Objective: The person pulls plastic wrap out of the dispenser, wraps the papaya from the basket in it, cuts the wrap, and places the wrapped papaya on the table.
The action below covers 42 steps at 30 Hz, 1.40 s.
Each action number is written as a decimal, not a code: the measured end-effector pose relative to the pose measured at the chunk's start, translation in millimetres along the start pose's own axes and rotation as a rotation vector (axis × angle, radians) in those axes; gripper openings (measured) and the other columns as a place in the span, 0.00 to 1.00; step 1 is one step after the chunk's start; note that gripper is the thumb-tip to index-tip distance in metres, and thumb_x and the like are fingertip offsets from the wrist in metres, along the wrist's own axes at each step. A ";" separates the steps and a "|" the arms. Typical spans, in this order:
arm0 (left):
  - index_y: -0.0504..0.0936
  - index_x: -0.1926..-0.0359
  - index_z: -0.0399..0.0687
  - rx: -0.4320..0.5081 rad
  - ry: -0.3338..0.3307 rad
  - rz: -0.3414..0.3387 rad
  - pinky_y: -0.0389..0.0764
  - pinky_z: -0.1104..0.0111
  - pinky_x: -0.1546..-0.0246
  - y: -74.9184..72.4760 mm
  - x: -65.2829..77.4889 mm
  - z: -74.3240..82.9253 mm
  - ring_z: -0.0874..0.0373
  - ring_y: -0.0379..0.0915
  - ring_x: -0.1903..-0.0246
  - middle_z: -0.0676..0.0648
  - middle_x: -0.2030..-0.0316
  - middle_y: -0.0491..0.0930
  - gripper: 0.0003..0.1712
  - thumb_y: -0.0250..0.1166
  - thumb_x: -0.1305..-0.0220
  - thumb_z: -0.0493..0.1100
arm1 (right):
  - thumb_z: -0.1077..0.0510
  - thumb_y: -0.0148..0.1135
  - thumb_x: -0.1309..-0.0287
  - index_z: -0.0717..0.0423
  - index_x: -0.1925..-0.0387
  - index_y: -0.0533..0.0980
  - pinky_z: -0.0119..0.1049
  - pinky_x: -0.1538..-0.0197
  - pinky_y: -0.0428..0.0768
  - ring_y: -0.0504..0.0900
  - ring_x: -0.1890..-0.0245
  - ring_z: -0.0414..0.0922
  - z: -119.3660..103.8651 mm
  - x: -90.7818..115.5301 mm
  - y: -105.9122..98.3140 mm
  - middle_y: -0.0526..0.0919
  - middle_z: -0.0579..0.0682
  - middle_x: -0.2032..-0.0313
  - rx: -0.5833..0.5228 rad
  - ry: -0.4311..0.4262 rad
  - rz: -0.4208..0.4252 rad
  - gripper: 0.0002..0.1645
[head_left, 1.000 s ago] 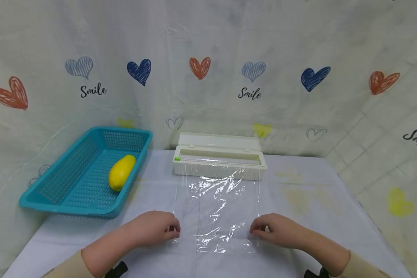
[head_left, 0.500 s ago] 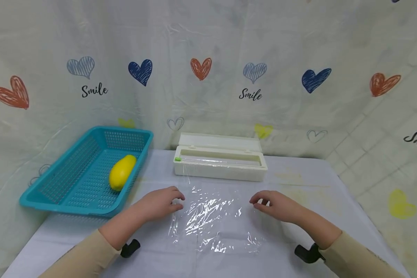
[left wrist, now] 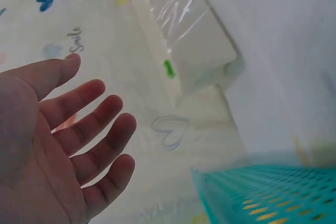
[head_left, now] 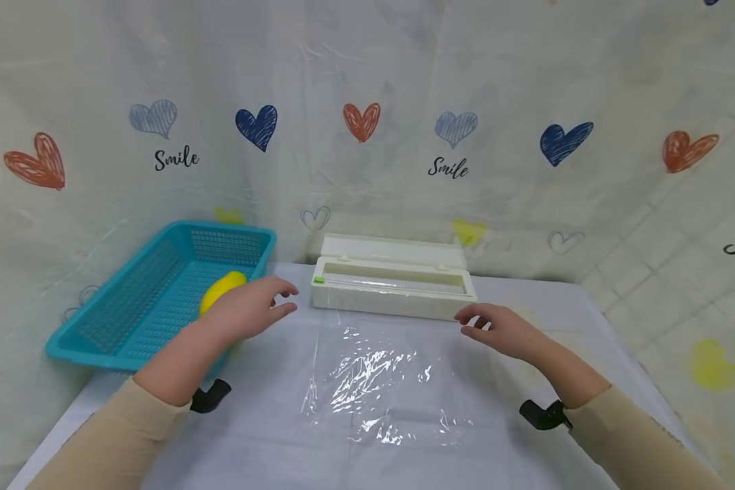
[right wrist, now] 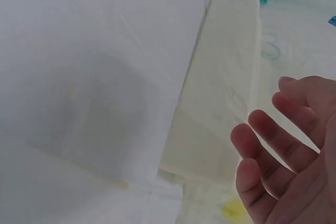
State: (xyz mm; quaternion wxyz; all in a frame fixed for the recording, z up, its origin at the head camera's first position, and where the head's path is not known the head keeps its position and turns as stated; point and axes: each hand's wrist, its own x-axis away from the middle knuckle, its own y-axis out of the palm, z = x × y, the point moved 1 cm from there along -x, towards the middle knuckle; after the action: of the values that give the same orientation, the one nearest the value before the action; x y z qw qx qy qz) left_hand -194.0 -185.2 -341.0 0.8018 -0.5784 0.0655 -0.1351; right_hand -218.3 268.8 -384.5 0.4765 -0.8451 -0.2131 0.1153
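A sheet of clear plastic wrap (head_left: 373, 381) lies on the white-covered table, running back to a long white cling film dispenser (head_left: 392, 299) whose lid stands raised. My left hand (head_left: 248, 307) is in the air by the right side of the blue basket, overlapping the yellow lemon-like fruit (head_left: 220, 289) in the head view. Its fingers are spread and relaxed, holding nothing, as the left wrist view shows. My right hand (head_left: 502, 330) hovers close to the dispenser's right front corner, fingers loosely bent, with nothing held.
The blue perforated basket (head_left: 116, 333) stands at the left with the fruit inside, partly hidden by my left hand. Behind the table hangs a pale sheet (head_left: 380, 61) printed with hearts and "Smile". A green slider (head_left: 319, 280) sits at the dispenser's left end.
Both hands have left the near end of the wrap and moved forward, the left also toward the basket. The wrap now lies flatter on the table.
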 end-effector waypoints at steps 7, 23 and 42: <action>0.76 0.36 0.51 0.029 -0.053 0.009 0.77 0.50 0.50 -54.3 0.6 -18.4 0.47 0.73 0.48 0.45 0.45 0.78 0.25 0.57 0.27 0.56 | 0.44 0.66 0.38 0.52 0.42 0.77 0.41 0.60 0.78 0.79 0.57 0.46 7.5 -13.6 -13.9 0.81 0.50 0.54 0.002 0.053 0.038 0.27; 0.68 0.37 0.26 -0.012 -0.208 -0.177 0.71 0.40 0.45 -74.2 -25.3 -112.7 0.30 0.66 0.43 0.25 0.38 0.67 0.33 0.58 0.28 0.51 | 0.36 0.67 0.42 0.51 0.32 0.70 0.40 0.62 0.75 0.76 0.62 0.47 51.2 -45.6 -36.3 0.76 0.51 0.56 0.019 0.122 0.030 0.42; 0.54 0.30 0.28 0.237 -0.380 -0.425 0.79 0.49 0.53 -34.7 -33.1 -153.6 0.34 0.72 0.46 0.23 0.35 0.59 0.53 0.61 0.35 0.65 | 0.36 0.62 0.38 0.48 0.23 0.56 0.42 0.62 0.78 0.80 0.60 0.51 86.5 -57.6 -27.3 0.79 0.58 0.48 -0.086 0.223 -0.112 0.48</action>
State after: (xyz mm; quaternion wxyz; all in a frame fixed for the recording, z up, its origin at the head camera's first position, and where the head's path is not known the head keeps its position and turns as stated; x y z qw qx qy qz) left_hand -270.7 -325.5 -359.4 0.8153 -0.4967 -0.2241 -0.1957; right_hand -310.4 319.6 -406.5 0.4661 -0.8593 -0.2102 -0.0153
